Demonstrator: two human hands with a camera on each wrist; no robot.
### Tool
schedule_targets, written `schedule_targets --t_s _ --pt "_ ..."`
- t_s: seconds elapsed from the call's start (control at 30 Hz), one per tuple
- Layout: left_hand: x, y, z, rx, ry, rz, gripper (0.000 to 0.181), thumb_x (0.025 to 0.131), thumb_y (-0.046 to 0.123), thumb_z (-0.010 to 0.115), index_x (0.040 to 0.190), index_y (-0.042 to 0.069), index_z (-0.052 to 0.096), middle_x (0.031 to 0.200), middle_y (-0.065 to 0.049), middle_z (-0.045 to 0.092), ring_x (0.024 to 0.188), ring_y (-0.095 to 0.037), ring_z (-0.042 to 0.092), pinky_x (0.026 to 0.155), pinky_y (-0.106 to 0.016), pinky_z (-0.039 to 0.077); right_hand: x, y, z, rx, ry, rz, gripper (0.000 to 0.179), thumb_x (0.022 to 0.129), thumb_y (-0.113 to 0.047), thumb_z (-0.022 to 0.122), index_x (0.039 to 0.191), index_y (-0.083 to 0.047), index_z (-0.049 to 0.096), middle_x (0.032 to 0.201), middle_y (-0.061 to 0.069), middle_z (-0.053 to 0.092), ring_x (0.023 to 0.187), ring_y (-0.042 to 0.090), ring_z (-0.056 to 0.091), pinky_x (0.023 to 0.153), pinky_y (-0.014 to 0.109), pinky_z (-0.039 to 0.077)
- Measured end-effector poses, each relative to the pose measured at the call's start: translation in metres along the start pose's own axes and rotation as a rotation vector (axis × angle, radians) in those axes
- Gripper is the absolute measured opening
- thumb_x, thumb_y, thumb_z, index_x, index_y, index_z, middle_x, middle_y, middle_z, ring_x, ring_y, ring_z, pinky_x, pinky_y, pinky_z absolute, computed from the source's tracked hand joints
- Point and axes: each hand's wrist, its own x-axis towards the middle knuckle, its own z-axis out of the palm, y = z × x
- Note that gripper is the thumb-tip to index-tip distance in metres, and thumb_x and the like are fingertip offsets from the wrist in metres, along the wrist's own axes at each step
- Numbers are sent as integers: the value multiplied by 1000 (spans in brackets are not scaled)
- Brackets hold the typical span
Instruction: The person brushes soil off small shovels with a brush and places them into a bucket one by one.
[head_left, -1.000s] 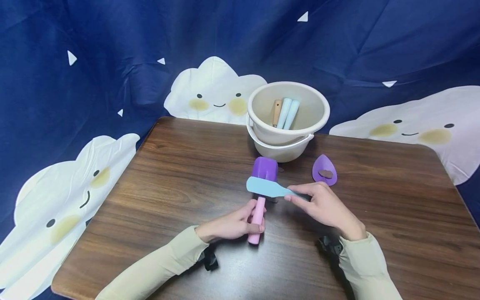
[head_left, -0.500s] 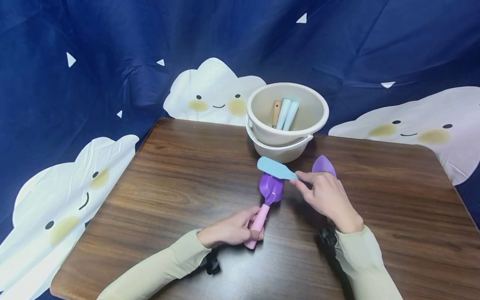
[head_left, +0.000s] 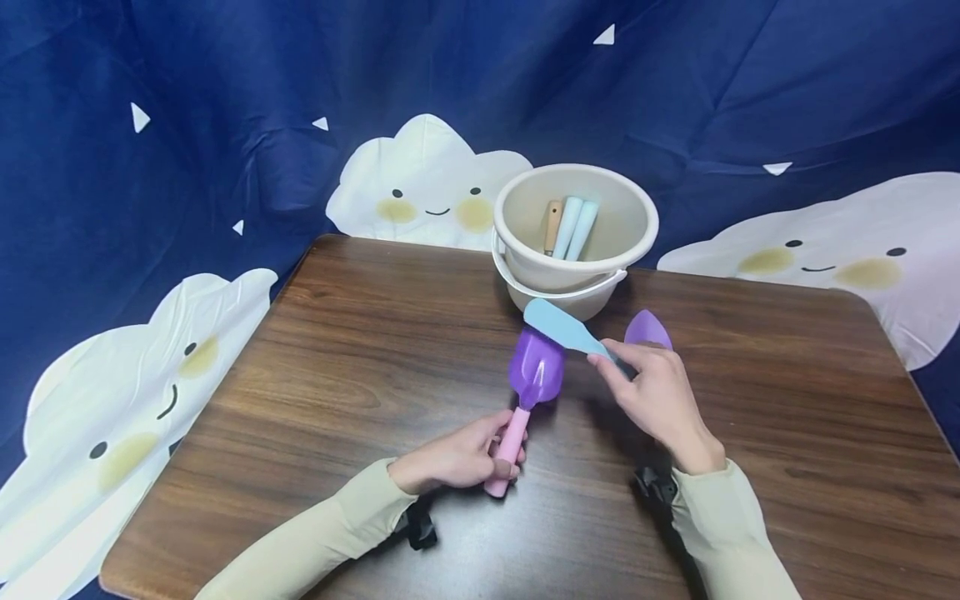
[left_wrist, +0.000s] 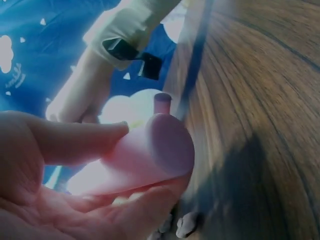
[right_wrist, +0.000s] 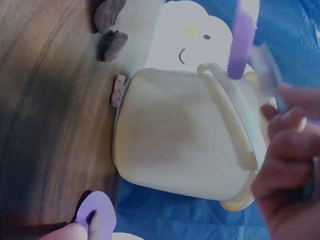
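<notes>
My left hand (head_left: 461, 454) grips the pink handle (head_left: 508, 450) of a shovel with a purple blade (head_left: 536, 371), which points away towards the bucket. In the left wrist view the rounded end of that pink handle (left_wrist: 171, 144) lies between thumb and fingers. With thumb and fingers, my right hand (head_left: 656, 396) pinches a light blue flat-bladed tool (head_left: 562, 323). Its blade crosses the far end of the purple blade; whether they touch, I cannot tell. The right wrist view has the blue blade (right_wrist: 266, 70) blurred beside the shovel's purple blade (right_wrist: 241, 45).
Behind the tools stands a cream bucket (head_left: 517, 187) with two light blue handles (head_left: 574, 227) and a wooden handle (head_left: 552, 225) inside. A purple teardrop-shaped piece (head_left: 648, 327) lies partly behind my right hand. Several brown lumps (right_wrist: 116, 46) rest on the wooden table (head_left: 360, 350).
My right hand has moved the light blue tool away from me, from the handle end of the purple blade to its far end. The shovel has shifted and tilted slightly in my left hand.
</notes>
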Motion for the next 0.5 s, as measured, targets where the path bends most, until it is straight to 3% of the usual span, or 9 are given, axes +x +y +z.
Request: schedule_targets --t_s 0.1,0.2,0.33,0.5 --pt "2 2 -2 -73 4 23 44 80 -14 60 120 -10 41 104 -25 57 79 -17 65 77 -34 60 -3 0 0 94 -9 -62 23 77 -7 79 99 -2 75 88 10 75 79 22 69 71 24 53" --pt "3 4 -3 -170 13 29 48 81 -13 60 124 -12 38 104 -23 56 80 -19 68 79 -35 60 -6 0 1 191 -57 -134 23 75 -3 80 97 -4 76 82 3 74 67 8 62 58 10 45" --pt "4 7 -4 -243 35 24 52 82 -12 60 128 -11 35 107 -22 55 83 -20 69 82 -37 60 -9 2 3 292 -117 -193 23 75 0 79 97 -6 76 73 -6 68 60 -2 47 44 9 32" --pt "5 8 -4 -235 53 31 51 83 -11 60 128 -10 36 111 -25 56 85 -20 69 82 -36 60 -11 3 5 320 -167 -204 23 76 0 79 97 -8 76 74 -9 65 64 -3 48 45 10 36"
